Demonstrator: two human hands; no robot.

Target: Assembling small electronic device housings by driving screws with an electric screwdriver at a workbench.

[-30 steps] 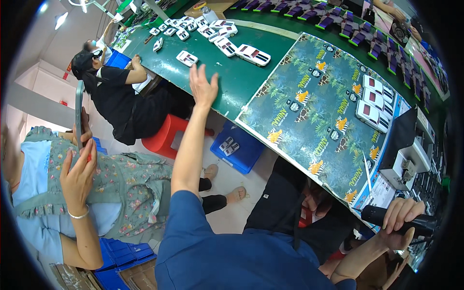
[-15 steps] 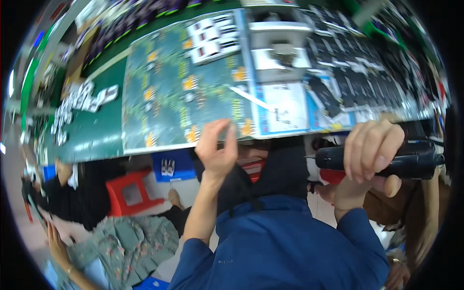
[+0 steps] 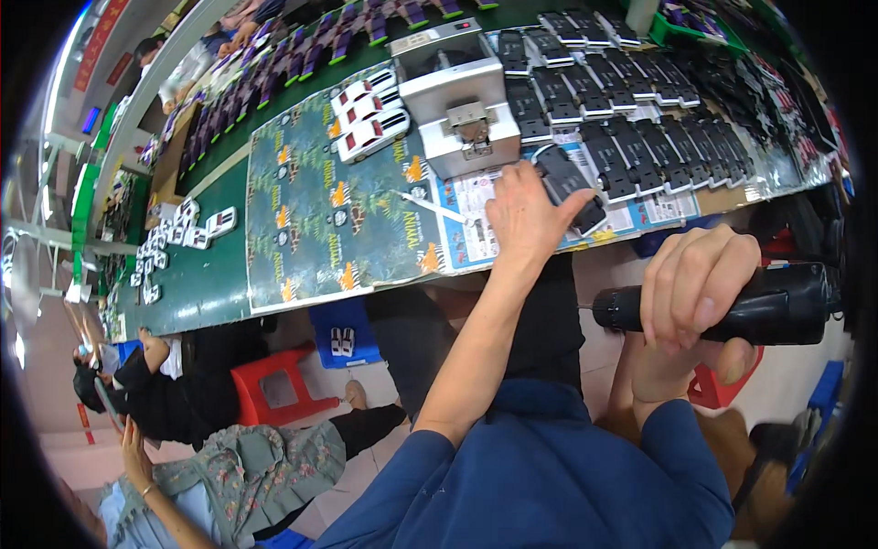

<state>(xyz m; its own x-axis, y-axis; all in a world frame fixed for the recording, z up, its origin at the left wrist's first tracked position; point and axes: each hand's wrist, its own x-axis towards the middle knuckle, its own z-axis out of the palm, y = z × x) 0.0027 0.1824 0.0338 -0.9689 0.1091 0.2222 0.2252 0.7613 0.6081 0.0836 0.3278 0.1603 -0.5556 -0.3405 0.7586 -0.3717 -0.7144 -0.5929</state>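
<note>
My right hand (image 3: 700,288) is wrapped round a black electric screwdriver (image 3: 777,306), its thin bit pointing left, off the table's front edge. My left hand (image 3: 530,215) is at a toy car (image 3: 560,178) lying underside up, black base showing. The thumb lies across this car and the fingers run along its left side, their tips partly hidden. Just beyond the fingertips stands a silver metal fixture (image 3: 462,105). Rows of similar upturned toy cars (image 3: 608,160) lie to the right of my left hand.
White toy cars (image 3: 370,133) stand left of the fixture, and more small white pieces (image 3: 178,229) lie far left. A white stick (image 3: 430,206) rests on the patterned mat (image 3: 311,210). Purple-and-black parts (image 3: 302,50) line the back. A co-worker (image 3: 247,467) sits at left near a red stool (image 3: 274,389).
My left hand has moved right and forward from the table's front edge onto the upturned toy car. My right hand keeps the screwdriver in about the same place. The view has shifted.
</note>
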